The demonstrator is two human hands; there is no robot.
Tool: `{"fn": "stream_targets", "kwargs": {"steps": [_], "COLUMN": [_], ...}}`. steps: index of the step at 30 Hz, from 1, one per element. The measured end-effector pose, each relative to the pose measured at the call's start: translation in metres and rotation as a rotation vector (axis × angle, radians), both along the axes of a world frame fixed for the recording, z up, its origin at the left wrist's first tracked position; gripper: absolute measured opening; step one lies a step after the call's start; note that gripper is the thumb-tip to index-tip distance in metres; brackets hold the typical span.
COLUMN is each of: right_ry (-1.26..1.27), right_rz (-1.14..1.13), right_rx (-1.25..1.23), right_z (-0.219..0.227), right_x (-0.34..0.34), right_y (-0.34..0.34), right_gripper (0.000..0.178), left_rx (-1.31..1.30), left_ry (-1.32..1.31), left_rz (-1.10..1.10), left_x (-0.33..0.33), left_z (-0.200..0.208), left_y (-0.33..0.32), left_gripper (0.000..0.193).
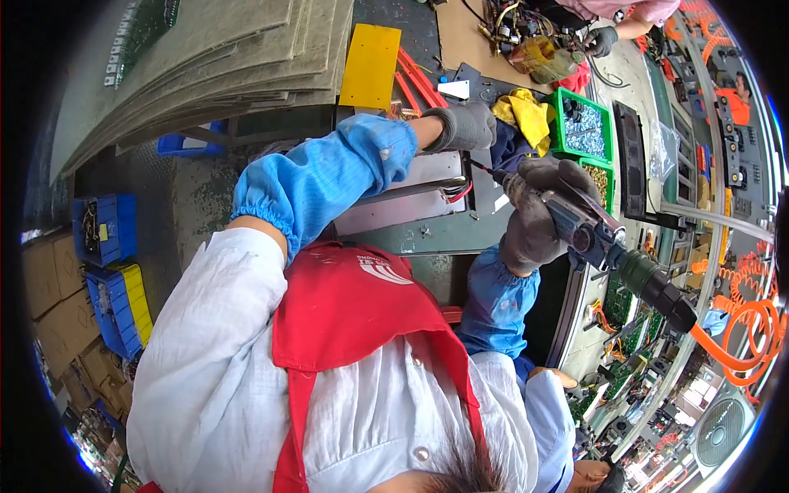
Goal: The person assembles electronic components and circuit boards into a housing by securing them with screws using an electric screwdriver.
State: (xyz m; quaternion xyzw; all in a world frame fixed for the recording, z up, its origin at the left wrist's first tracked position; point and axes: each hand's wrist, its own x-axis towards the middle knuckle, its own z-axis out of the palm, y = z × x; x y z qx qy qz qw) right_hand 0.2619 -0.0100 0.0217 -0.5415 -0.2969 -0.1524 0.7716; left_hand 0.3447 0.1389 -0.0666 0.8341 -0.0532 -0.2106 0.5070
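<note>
My right hand (538, 218), in a dark grey glove, is wrapped round an air screwdriver (606, 246). Its thin bit points left, reaching the right end of a flat metal case (394, 215). Red wires (462, 194) come out of that end of the case. My left hand (468, 126), gloved in grey, is closed at the far edge of the case, close to the bit. What its fingers hold, if anything, is hidden. An orange coiled air hose (731, 353) runs from the back of the screwdriver toward the right.
Green bins (585, 127) of small screws stand right of my left hand, beside a yellow cloth (526, 115). Stacked grey sheets (246, 66) and a yellow plate (370, 66) lie far left. A co-worker's gloved hand (602, 41) handles cables at the far side.
</note>
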Motion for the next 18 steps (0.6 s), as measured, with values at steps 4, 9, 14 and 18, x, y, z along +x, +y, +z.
{"fn": "stream_targets", "kwargs": {"steps": [4, 9, 14, 18], "right_ry": [0.059, -0.010, -0.074, -0.088], "right_rz": [0.009, -0.070, 0.093, 0.120], "right_rx": [0.001, -0.073, -0.092, -0.251], "right_z": [-0.005, -0.008, -0.016, -0.019], "right_x": [0.001, 0.004, 0.010, 0.008], "right_y": [-0.001, 0.003, -0.002, -0.008], "right_gripper": [0.057, 0.056, 0.048, 0.042], "left_rx": [-0.046, -0.023, -0.012, -0.061], "left_ry": [0.046, 0.069, 0.067, 0.064], "left_rz": [-0.007, -0.024, -0.008, 0.017], "left_x": [0.003, 0.007, 0.002, -0.003], "left_z": [-0.005, -0.011, -0.002, 0.004], "left_y": [0.000, 0.000, 0.000, 0.001], "left_gripper": [0.024, 0.027, 0.027, 0.026]}}
